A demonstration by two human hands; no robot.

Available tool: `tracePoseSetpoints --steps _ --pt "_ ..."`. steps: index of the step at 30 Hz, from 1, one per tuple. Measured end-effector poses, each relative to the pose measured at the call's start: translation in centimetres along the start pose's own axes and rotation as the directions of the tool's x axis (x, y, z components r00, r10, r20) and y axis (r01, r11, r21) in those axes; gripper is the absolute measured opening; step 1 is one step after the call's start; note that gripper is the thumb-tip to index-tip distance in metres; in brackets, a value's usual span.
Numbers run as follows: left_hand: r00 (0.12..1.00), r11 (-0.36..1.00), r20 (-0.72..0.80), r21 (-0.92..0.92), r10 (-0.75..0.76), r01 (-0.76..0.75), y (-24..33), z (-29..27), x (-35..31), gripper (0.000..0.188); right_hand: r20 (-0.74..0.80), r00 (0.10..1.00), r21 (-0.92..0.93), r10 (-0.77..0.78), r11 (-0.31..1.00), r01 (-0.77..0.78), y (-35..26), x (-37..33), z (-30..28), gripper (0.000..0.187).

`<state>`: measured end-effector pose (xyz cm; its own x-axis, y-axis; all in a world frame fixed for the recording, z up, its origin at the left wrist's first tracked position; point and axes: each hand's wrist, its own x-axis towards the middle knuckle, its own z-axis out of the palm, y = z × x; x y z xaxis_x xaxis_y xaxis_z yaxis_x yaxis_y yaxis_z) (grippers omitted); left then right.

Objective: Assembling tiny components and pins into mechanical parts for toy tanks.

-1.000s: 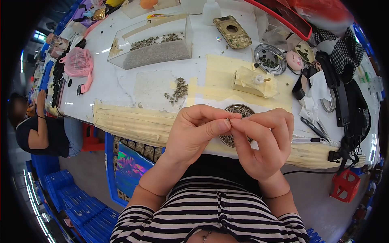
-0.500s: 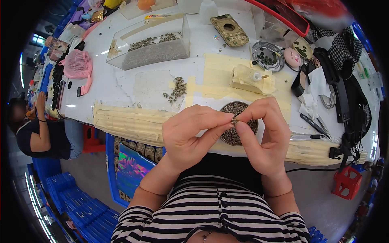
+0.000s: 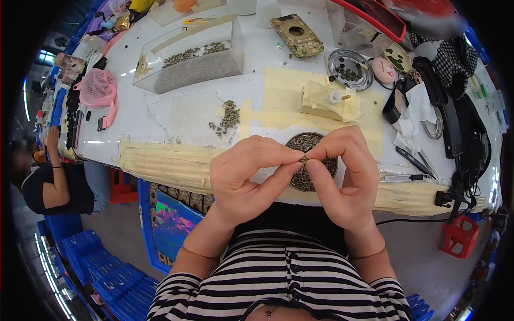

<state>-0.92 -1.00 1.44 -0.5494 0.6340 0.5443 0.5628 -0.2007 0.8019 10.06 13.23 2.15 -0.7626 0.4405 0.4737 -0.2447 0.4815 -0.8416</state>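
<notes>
My left hand (image 3: 249, 179) and my right hand (image 3: 347, 179) meet fingertip to fingertip. Between them they pinch a tiny tan-green piece (image 3: 303, 159), mostly covered by the fingers, so its kind cannot be made out. Both hands are closed, thumb against forefinger. Just beneath them sits a round dish (image 3: 303, 190) filled with small grey-brown parts (image 3: 306, 142). Beyond it stands a block wrapped in cream tape (image 3: 321, 104), with a small white cup and a stick on top. To the left, a loose pile of similar small parts (image 3: 230, 116) lies on a clear sheet.
A clear bin (image 3: 193, 72) holds more parts at the back left. Behind stands a camouflage model tank hull (image 3: 306, 47). Tweezers (image 3: 425, 163), a cutter knife (image 3: 405, 177) and a round tray (image 3: 365, 80) lie right. A blue crate (image 3: 143, 214) stands below the table edge; another person (image 3: 56, 182) sits left.
The fingertips have shifted slightly and closed further over the small piece, which shows less now. The view has turned a little, moving the table things slightly left.
</notes>
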Motion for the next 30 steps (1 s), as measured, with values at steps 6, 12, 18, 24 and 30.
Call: tracePoseSetpoints --steps 6,12,18,24,30 --pt "0.994 0.985 -0.02 -0.134 -0.112 0.108 -0.4 0.3 -0.4 0.018 -0.035 0.999 0.004 -0.01 1.0 0.01 0.3 -0.1 0.2 0.014" --pt "0.927 0.775 0.061 -0.531 -0.369 0.343 0.7 0.8 -1.1 0.018 -0.092 0.957 -0.368 -0.274 0.903 0.223 0.1 -0.2 0.2 0.022" --pt "0.907 0.742 0.041 -0.56 -0.42 0.369 1.1 1.1 -1.1 0.018 -0.063 0.935 -0.453 -0.348 0.845 0.284 -0.2 -0.3 0.4 0.026" --pt "0.928 0.846 -0.004 -0.413 -0.372 0.337 0.9 1.1 -1.2 0.017 -0.059 0.933 -0.46 -0.355 0.839 0.291 0.3 -0.4 0.6 0.026" --pt "0.938 0.901 -0.045 -0.297 -0.344 0.316 0.9 1.0 -1.2 0.016 -0.074 0.953 -0.378 -0.295 0.892 0.247 0.2 -0.4 0.6 0.021"
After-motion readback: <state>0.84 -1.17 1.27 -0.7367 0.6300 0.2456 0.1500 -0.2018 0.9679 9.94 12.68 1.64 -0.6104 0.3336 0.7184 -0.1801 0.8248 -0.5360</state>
